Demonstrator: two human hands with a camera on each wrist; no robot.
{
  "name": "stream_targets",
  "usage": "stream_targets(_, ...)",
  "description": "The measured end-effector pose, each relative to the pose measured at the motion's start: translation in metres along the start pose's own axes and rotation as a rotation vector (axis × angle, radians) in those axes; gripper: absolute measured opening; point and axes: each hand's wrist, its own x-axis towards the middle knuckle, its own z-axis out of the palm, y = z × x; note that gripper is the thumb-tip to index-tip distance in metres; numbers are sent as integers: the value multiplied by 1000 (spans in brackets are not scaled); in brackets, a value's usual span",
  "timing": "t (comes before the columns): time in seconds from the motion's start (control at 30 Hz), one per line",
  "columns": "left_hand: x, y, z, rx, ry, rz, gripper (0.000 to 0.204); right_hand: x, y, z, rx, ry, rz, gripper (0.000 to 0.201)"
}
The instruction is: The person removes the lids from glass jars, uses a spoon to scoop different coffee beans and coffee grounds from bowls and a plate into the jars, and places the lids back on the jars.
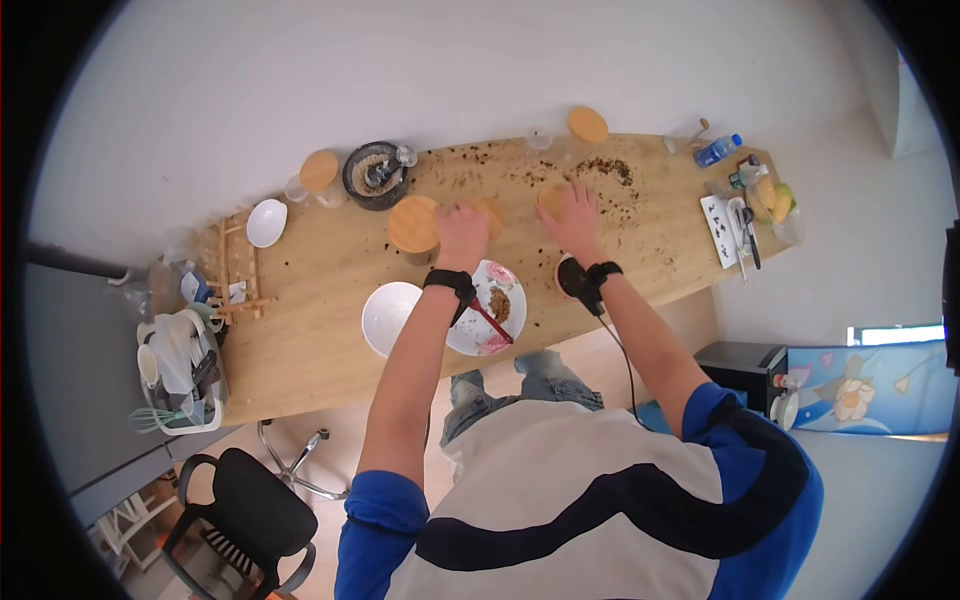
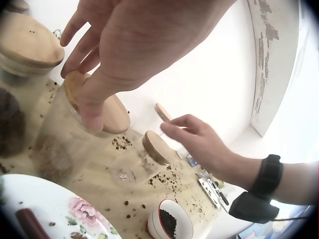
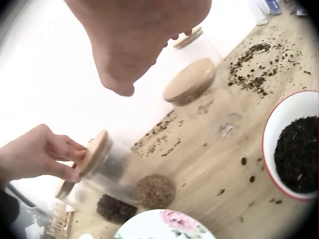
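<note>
In the left wrist view, my left hand (image 2: 124, 50) grips the round wooden lid (image 2: 115, 117) of a clear glass jar, thumb on the near edge and fingers at the far side. Brown crumbly contents (image 3: 155, 191) lie at that jar's bottom. My right hand (image 1: 575, 222) hovers over another wooden lid (image 3: 192, 79), its fingers loosely extended and apart from the lid in the right wrist view. The glass jar beneath that lid is see-through, with a small pale scrap (image 3: 227, 130) showing. Left of my left hand stands a third wooden-lidded jar (image 1: 413, 224) with dark contents.
Nearby are a floral plate (image 1: 515, 290) with brown bits and a red-handled utensil (image 1: 492, 322), a white bowl (image 1: 388, 318), and a red-rimmed bowl (image 3: 266, 134) of dark leaves. A stone mortar (image 1: 375, 200) stands behind. Dark bits (image 1: 610, 170) litter the table.
</note>
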Motion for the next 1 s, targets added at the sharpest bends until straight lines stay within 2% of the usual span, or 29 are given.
stream_targets(0.07,2,4,1,62,8,-16,24,-2,12,5,-148,-51,-3,57)
stream_targets(0.17,7,11,6,12,-31,-124,15,-2,23,15,-31,-171,-16,63)
stream_targets(0.3,8,18,8,96,-67,-143,15,6,29,14,55,-296,78,65)
stream_targets(0.37,12,19,8,131,-79,-147,16,13,30,11,66,-402,50,65)
stream_targets(0.5,16,32,-4,91,-157,-184,19,9,34,3,71,-446,-14,67)
stream_targets(0.57,0,51,-14,121,234,-148,24,3,35,-1,-24,-526,-22,70)
stream_targets(0.6,2,62,-8,-92,234,-299,29,0,38,-2,-7,-517,-7,70)
stream_targets(0.63,-1,71,-2,-76,229,-285,29,-6,41,-2,27,-478,0,69)
stream_targets(0.7,-8,89,8,-437,245,-178,43,-16,47,2,71,-437,23,69)
stream_targets(0.73,-9,100,23,-432,234,-170,43,-21,50,4,132,-448,32,69)
stream_targets(0.8,-4,120,53,-697,165,-258,56,-28,57,2,199,-450,42,69)
stream_targets(0.83,0,125,62,-688,165,-249,56,-30,59,0,243,-482,-18,70)
stream_targets(0.9,7,142,65,-980,59,-175,70,-28,64,-3,295,-513,-69,71)
stream_targets(0.93,10,150,68,-1084,-14,-282,73,-29,63,-4,325,-510,-72,72)
stream_targets(1.0,12,155,71,-1051,-7,-313,74,-30,63,-3,366,-507,-72,72)
